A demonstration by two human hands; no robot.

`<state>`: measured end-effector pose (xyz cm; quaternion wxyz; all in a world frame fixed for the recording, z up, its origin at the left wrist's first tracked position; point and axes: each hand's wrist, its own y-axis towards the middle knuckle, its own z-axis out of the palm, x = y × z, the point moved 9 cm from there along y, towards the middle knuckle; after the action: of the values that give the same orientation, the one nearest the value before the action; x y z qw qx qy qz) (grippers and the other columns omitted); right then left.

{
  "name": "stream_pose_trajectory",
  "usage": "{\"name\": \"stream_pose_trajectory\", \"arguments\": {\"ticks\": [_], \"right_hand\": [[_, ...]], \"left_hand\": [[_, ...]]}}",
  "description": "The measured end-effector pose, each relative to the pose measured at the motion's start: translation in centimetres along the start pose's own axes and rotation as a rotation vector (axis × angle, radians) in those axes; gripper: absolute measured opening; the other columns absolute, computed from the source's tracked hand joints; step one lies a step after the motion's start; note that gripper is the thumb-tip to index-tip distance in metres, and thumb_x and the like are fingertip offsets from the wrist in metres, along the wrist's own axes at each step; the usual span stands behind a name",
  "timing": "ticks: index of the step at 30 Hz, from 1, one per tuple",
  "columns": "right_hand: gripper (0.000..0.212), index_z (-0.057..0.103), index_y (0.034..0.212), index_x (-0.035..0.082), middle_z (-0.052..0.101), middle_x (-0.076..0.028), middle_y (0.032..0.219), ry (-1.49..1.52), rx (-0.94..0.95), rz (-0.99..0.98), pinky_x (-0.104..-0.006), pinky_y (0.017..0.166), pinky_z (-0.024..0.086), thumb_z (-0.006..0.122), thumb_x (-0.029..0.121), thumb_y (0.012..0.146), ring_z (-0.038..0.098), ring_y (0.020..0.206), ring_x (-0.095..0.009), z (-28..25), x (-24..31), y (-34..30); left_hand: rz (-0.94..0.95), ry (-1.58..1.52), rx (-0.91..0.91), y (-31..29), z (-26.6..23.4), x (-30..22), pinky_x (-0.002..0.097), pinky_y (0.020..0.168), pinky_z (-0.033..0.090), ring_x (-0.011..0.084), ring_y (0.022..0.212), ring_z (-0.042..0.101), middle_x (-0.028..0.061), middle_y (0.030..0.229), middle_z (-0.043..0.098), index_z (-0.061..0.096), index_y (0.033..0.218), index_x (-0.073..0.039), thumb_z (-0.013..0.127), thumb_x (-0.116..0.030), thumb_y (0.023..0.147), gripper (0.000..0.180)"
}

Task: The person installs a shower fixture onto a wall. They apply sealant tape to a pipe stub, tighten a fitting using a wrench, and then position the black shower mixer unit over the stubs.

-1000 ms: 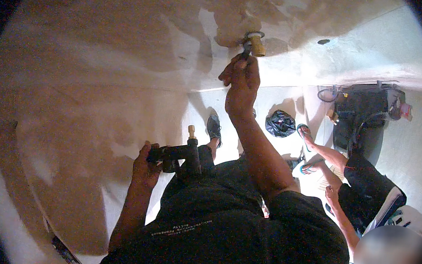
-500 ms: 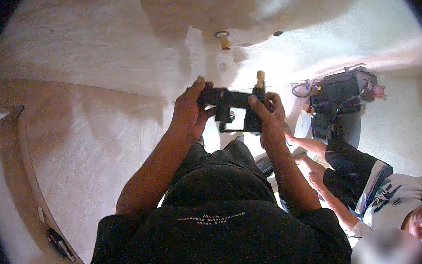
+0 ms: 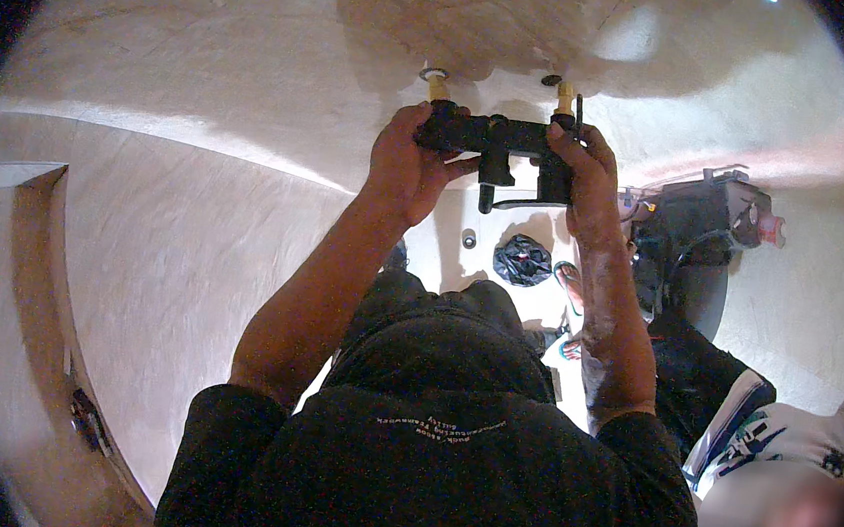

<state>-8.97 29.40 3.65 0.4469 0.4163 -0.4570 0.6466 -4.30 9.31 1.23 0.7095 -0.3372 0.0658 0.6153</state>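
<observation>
Between my two hands is a black wall-mounted mixer tap (image 3: 521,140), held level close to the wall. My left hand (image 3: 402,166) is closed around its left end, the thumb on top. My right hand (image 3: 590,173) grips the right end, thumb across the body. A brass fitting (image 3: 439,88) comes out of the wall at a dark ring and meets the tap's left inlet. At the right inlet another brass fitting (image 3: 566,97) points at a dark round hole (image 3: 552,79) in the wall. Whether it sits inside the hole I cannot tell.
A crumpled black plastic bag (image 3: 523,260) lies on the floor below, with a small round object (image 3: 469,239) beside it. To the right are a bulky black case (image 3: 702,223) and a person (image 3: 778,435) close by. A framed opening (image 3: 43,230) is at the left.
Both hands have raised the mixer tap toward the wall, bringing its left inlet to the wall's brass fitting. The person at the right has shifted, and the black plastic bag now shows.
</observation>
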Motion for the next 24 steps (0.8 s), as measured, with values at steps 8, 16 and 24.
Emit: {"name": "stream_pose_trajectory", "arguments": {"ticks": [8,16,24], "right_hand": [[0.033,0.059,0.109,0.000,0.070,-0.011,0.085,-0.015,0.038,0.048,-0.0271,0.062,0.051,0.072,0.023,0.090,0.066,0.070,-0.016,-0.2,-0.9,1.7],[0.026,0.062,0.109,0.001,0.070,-0.008,0.086,0.080,0.037,0.057,-0.0269,0.063,0.050,0.069,0.019,0.092,0.066,0.072,-0.015,0.1,-1.4,1.8],[0.028,0.064,0.103,0.002,0.070,-0.008,0.081,0.011,0.036,0.075,-0.0266,0.060,0.047,0.070,0.027,0.092,0.064,0.067,-0.015,0.3,-0.8,2.4]], "left_hand": [[0.086,0.021,-0.084,-0.2,0.1,-0.6,0.0613,0.094,0.048,0.0336,0.110,0.062,0.0179,0.107,0.064,0.055,0.115,-0.001,0.045,-0.025,0.100,0.030],[0.078,0.095,-0.064,-0.1,0.0,-0.6,0.0610,0.096,0.048,0.0323,0.110,0.064,0.0143,0.113,0.066,0.057,0.117,-0.004,0.048,-0.028,0.099,0.031],[0.075,0.125,-0.108,-0.1,-0.4,-1.0,0.0630,0.096,0.047,0.0337,0.111,0.063,0.0148,0.115,0.066,0.057,0.119,-0.006,0.047,-0.030,0.100,0.033]]}}
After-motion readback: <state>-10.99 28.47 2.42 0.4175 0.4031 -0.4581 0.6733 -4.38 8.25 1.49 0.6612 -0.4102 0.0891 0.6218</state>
